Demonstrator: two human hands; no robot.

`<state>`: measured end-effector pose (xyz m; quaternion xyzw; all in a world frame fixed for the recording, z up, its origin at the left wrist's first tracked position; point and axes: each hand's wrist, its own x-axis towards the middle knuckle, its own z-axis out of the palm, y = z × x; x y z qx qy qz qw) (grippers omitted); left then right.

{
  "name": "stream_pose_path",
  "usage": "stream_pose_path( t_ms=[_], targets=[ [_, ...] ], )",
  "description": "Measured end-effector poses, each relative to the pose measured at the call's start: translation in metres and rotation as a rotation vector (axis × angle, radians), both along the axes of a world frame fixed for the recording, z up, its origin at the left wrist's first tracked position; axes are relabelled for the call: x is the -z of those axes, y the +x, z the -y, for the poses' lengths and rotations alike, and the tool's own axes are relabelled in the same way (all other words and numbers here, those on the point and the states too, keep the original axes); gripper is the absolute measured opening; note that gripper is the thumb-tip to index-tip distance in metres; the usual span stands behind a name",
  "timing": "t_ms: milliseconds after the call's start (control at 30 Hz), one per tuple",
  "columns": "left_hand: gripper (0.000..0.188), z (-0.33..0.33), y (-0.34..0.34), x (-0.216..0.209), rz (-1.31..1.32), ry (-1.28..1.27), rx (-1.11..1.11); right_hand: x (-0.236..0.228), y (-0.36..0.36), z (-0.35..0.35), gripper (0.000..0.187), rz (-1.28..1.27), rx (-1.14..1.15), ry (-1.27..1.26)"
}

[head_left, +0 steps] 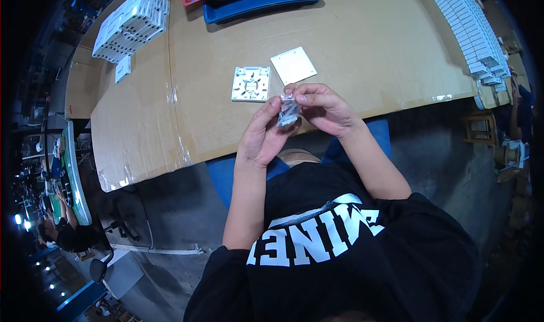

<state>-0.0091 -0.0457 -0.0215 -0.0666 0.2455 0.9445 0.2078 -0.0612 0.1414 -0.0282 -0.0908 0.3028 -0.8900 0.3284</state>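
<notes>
Black shirt, hands pinching a small clear bag, crinkled and shiny, pale pieces inside

I see a long blue plastic tray up at twelve o'clock, a brown wooden stool at three, and a black-shirted co-worker by a green-topped bench towards eight and nine.
</notes>
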Motion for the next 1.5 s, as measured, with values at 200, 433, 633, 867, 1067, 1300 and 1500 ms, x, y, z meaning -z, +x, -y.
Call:
stream_pose_path(
  t_ms=[200,433,633,867,1067,1300,1500],
  targets=[
    [0.033,0.000,0.001,-0.001,0.150,0.109,0.054,-0.002,0.000,-0.003,0.021,0.090,-0.020,0.030],
    [0.037,0.009,-0.004,0.007,0.065,-0.175,0.039,-0.008,-0.007,-0.009,0.013,-0.156,0.170,0.234],
    [0.034,0.009,0.000,0.010,0.065,-0.244,0.067,-0.011,-0.012,-0.018,0.009,-0.333,0.155,0.347],
    [0.021,0.002,-0.002,0.009,0.068,-0.539,-0.241,-0.026,-0.010,-0.022,0.033,-0.192,0.163,0.421],
    [0.021,-0.009,-0.002,0.003,-0.001,-0.610,-0.285,-0.020,-0.002,-0.009,0.036,-0.282,0.104,0.601],
    [0.019,-0.013,-0.001,0.011,-0.054,-0.565,-0.288,-0.017,-0.001,-0.002,0.033,-0.258,0.132,0.598],
    [0.015,-0.018,-0.002,0.006,-0.084,-0.670,-0.303,-0.002,0.001,0.003,0.027,-0.261,0.257,0.559]
  ],
)
